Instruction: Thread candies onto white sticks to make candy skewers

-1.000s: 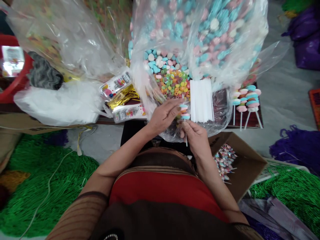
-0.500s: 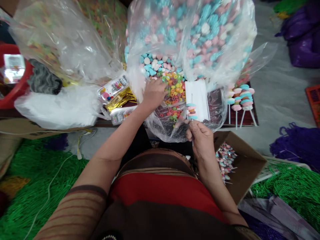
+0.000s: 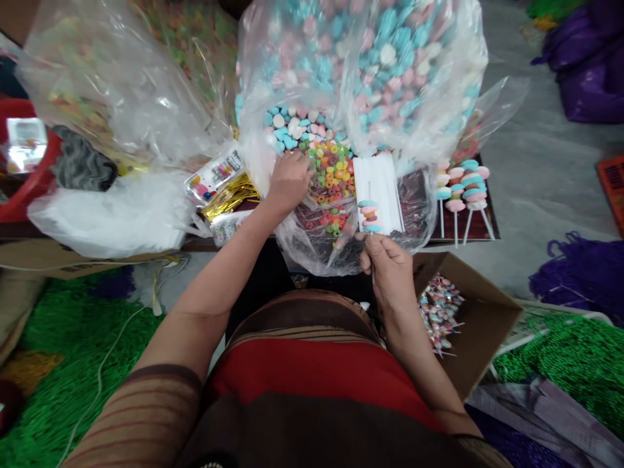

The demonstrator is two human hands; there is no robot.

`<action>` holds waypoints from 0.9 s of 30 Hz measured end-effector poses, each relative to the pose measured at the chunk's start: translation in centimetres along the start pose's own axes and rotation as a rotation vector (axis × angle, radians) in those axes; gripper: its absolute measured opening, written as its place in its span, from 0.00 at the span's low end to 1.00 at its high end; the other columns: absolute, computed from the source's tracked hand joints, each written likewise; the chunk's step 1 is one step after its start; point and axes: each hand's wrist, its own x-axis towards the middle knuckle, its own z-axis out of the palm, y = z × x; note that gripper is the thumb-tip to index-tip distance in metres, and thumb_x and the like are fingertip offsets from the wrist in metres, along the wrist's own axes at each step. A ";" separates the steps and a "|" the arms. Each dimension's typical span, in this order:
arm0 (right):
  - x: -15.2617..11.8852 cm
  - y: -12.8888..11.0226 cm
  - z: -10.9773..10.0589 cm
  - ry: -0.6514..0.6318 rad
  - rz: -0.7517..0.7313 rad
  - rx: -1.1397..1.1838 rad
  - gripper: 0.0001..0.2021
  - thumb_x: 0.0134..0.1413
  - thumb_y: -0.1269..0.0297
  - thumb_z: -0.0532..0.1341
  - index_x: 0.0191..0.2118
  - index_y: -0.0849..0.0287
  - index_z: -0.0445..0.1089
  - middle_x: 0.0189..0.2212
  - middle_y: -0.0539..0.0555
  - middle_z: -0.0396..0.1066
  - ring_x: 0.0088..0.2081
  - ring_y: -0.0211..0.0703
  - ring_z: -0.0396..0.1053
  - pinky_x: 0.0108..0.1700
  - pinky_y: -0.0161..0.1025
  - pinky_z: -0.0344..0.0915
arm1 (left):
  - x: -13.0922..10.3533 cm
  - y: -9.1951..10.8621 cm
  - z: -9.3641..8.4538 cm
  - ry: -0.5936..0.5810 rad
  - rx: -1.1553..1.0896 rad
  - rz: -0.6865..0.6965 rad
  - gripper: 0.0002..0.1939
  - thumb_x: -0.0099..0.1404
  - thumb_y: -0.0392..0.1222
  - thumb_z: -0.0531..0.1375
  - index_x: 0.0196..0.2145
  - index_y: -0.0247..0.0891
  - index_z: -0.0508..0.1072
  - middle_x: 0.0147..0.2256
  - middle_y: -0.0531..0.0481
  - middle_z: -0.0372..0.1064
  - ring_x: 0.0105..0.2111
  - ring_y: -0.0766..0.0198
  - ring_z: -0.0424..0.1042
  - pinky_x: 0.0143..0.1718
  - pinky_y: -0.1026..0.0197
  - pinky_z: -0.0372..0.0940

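My right hand [image 3: 387, 263] pinches a stick below a stack of pink, blue and brownish candies [image 3: 369, 216], held upright over a pile of white sticks [image 3: 383, 185]. Over at the left edge of the ring-shaped candies [image 3: 336, 175], my left hand [image 3: 291, 179] reaches in with bent fingers; its fingertips are partly hidden among the candies, so what they hold cannot be made out. Blue, white and pink candies [image 3: 292, 127] lie just beyond it in the open plastic bag. Finished-looking candy skewers [image 3: 470, 185] rest at the table's right end.
Large candy bags [image 3: 409, 65] stand at the back. Gold ties [image 3: 231, 198] and printed packets [image 3: 214, 172] lie left of my left arm. A cardboard box [image 3: 480, 325] with wrapped candies is at lower right. A red basin [image 3: 29, 195] sits far left.
The whole view has shifted slightly, moving the table's things a little to the left. My left hand stays at the ring candies, and my right hand still holds the skewer.
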 end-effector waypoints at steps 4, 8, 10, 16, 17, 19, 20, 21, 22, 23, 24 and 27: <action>0.0 0.0 0.3 -0.011 0.002 0.002 0.19 0.60 0.44 0.66 0.34 0.57 0.79 0.15 0.43 0.61 0.18 0.33 0.54 0.22 0.33 0.53 | -0.5 1.8 -1.2 -0.121 0.121 -0.011 0.10 0.73 0.44 0.56 0.40 0.38 0.75 0.43 0.38 0.76 0.51 0.46 0.71 0.57 0.46 0.62; 0.0 0.0 0.7 -0.037 0.004 0.002 0.19 0.60 0.43 0.66 0.34 0.57 0.79 0.15 0.43 0.61 0.18 0.33 0.55 0.21 0.33 0.54 | -1.7 4.3 -1.8 -0.190 0.204 0.050 0.11 0.74 0.38 0.53 0.42 0.36 0.76 0.45 0.38 0.77 0.54 0.46 0.71 0.60 0.45 0.61; 0.0 0.0 0.8 -0.040 0.000 0.004 0.19 0.60 0.44 0.66 0.34 0.57 0.79 0.15 0.43 0.61 0.18 0.33 0.55 0.21 0.32 0.54 | -2.1 5.1 -1.8 -0.199 0.226 0.055 0.13 0.74 0.35 0.52 0.44 0.35 0.77 0.47 0.36 0.76 0.56 0.44 0.70 0.61 0.42 0.60; 0.1 0.2 0.7 -0.039 0.008 0.005 0.17 0.60 0.46 0.66 0.34 0.56 0.79 0.15 0.43 0.61 0.18 0.32 0.54 0.21 0.32 0.53 | -1.8 5.3 -1.0 -0.164 0.216 0.030 0.16 0.75 0.34 0.49 0.48 0.34 0.77 0.48 0.34 0.76 0.60 0.42 0.68 0.63 0.39 0.59; 0.1 0.2 0.8 -0.044 0.009 0.001 0.17 0.61 0.46 0.66 0.34 0.57 0.79 0.16 0.43 0.62 0.18 0.33 0.54 0.21 0.32 0.53 | -1.7 5.3 -0.8 -0.154 0.210 0.027 0.16 0.75 0.34 0.49 0.48 0.34 0.77 0.48 0.33 0.77 0.60 0.42 0.68 0.63 0.39 0.59; 0.1 0.3 0.9 -0.056 0.012 -0.006 0.17 0.61 0.46 0.65 0.34 0.57 0.79 0.16 0.43 0.62 0.18 0.33 0.55 0.22 0.33 0.54 | -1.6 5.4 -0.5 -0.138 0.200 0.020 0.17 0.76 0.35 0.48 0.47 0.33 0.77 0.49 0.33 0.76 0.60 0.42 0.68 0.64 0.40 0.58; 0.0 0.3 1.0 -0.060 0.015 -0.009 0.17 0.62 0.47 0.65 0.34 0.57 0.79 0.16 0.43 0.62 0.18 0.33 0.55 0.22 0.33 0.54 | -1.5 5.4 -0.3 -0.132 0.195 0.016 0.17 0.76 0.35 0.48 0.47 0.33 0.77 0.49 0.33 0.76 0.60 0.42 0.68 0.64 0.40 0.57; 0.0 0.3 1.1 -0.064 0.018 -0.009 0.17 0.62 0.46 0.65 0.34 0.57 0.79 0.16 0.43 0.61 0.18 0.33 0.55 0.22 0.33 0.54 | -1.5 5.5 -0.1 -0.127 0.189 0.012 0.17 0.76 0.35 0.48 0.46 0.33 0.77 0.49 0.32 0.76 0.60 0.42 0.67 0.64 0.40 0.57; 0.0 0.2 1.1 -0.068 0.020 -0.010 0.18 0.62 0.46 0.65 0.34 0.56 0.79 0.16 0.43 0.61 0.18 0.33 0.54 0.22 0.33 0.54 | -1.5 5.5 0.0 -0.123 0.181 0.010 0.17 0.76 0.35 0.48 0.46 0.33 0.77 0.49 0.32 0.76 0.60 0.42 0.67 0.65 0.40 0.57; 0.0 0.2 1.1 -0.071 0.020 -0.012 0.18 0.62 0.46 0.65 0.34 0.56 0.79 0.16 0.43 0.61 0.18 0.33 0.54 0.22 0.33 0.54 | -1.4 5.5 0.1 -0.119 0.171 0.011 0.17 0.76 0.35 0.48 0.46 0.33 0.77 0.49 0.32 0.76 0.60 0.43 0.67 0.65 0.40 0.56; 0.0 0.2 1.1 -0.073 0.019 -0.015 0.18 0.62 0.45 0.65 0.34 0.56 0.79 0.16 0.43 0.61 0.18 0.33 0.54 0.22 0.33 0.54 | -1.4 5.4 0.1 -0.117 0.161 0.011 0.17 0.75 0.34 0.48 0.45 0.33 0.77 0.48 0.32 0.76 0.60 0.43 0.67 0.65 0.41 0.56; -0.1 0.2 0.9 -0.073 0.016 -0.026 0.19 0.62 0.44 0.65 0.34 0.56 0.79 0.16 0.44 0.61 0.19 0.33 0.54 0.23 0.33 0.55 | -1.1 5.0 0.0 -0.126 0.152 0.011 0.15 0.74 0.33 0.49 0.43 0.34 0.77 0.47 0.33 0.76 0.59 0.43 0.68 0.64 0.42 0.57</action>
